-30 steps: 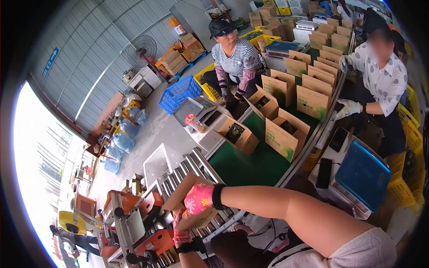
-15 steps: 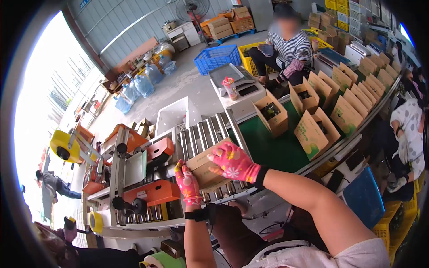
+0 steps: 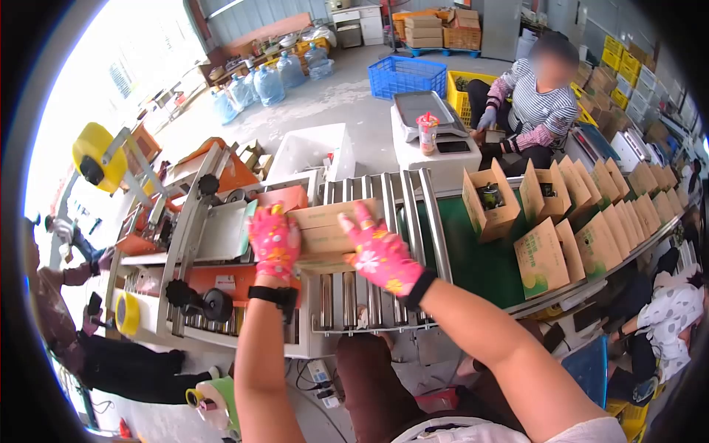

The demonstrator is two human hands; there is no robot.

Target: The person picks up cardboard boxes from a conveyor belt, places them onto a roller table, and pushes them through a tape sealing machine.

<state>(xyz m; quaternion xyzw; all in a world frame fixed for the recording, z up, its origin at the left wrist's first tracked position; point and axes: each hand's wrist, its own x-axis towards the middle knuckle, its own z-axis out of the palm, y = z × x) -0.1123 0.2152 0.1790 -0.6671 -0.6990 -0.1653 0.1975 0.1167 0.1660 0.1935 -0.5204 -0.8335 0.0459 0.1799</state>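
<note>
Between my gloved hands, a closed cardboard box point(image 3: 325, 227) lies on the metal rollers point(image 3: 375, 295), close to the taping machine point(image 3: 221, 244). My left hand point(image 3: 274, 242), in a pink flowered glove, grips the box's left end. On the right end and top rests my right hand point(image 3: 380, 253), its fingers bent against the cardboard. Open boxes point(image 3: 490, 204) with dark contents stand on the green belt point(image 3: 459, 264) to the right of the rollers.
A seated person in a striped top point(image 3: 543, 103) is beyond the belt. A white table point(image 3: 432, 156) holds a drink cup point(image 3: 427, 134) and phone. Yellow tape rolls point(image 3: 102, 156) hang at the left. Another person point(image 3: 55, 295) stands at the left edge.
Both hands and the box have moved left along the rollers, nearer the taping machine. The box now sits more level. The camera view has shifted, and the seated person's arms have changed position.
</note>
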